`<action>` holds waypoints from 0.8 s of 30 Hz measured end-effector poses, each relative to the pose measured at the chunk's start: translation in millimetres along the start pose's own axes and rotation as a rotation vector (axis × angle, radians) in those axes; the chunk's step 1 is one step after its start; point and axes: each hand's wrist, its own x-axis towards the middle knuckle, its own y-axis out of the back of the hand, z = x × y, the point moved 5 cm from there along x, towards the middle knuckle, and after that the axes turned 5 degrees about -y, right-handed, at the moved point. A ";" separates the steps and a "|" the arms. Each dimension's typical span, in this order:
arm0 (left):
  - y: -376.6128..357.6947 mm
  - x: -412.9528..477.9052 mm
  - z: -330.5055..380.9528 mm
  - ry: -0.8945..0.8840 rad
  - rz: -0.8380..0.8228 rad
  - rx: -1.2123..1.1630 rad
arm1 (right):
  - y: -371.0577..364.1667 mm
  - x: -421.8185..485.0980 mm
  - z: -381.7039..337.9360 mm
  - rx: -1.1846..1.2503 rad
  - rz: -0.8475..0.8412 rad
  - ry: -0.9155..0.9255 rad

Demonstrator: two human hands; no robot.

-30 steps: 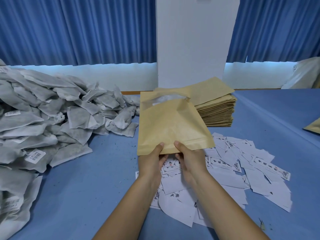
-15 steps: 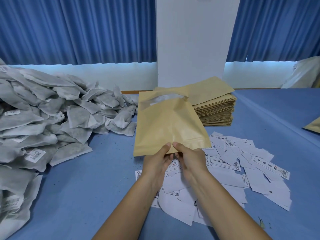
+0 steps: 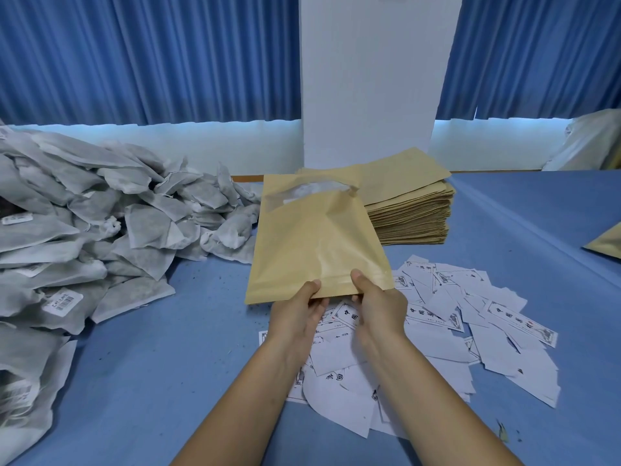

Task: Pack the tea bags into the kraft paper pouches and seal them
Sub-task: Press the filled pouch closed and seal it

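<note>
Above the near middle of the tabletop, both hands, the left hand and right hand, pinch the near edge of a kraft paper pouch, which looks light, thin, easily creased and best held by its edges.

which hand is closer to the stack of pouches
Right. The right hand is in front of the stack, just to its left; the left hand is farther left. Both pinch one pouch.
</note>
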 end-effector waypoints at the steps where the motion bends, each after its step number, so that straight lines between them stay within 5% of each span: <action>1: -0.1 0.2 -0.7 0.004 -0.008 -0.005 | -0.6 -0.6 -0.1 -0.006 -0.011 -0.009; 24: 5.0 4.2 7.6 -0.042 0.078 -0.075 | -5.6 -0.9 -1.4 0.083 0.021 0.060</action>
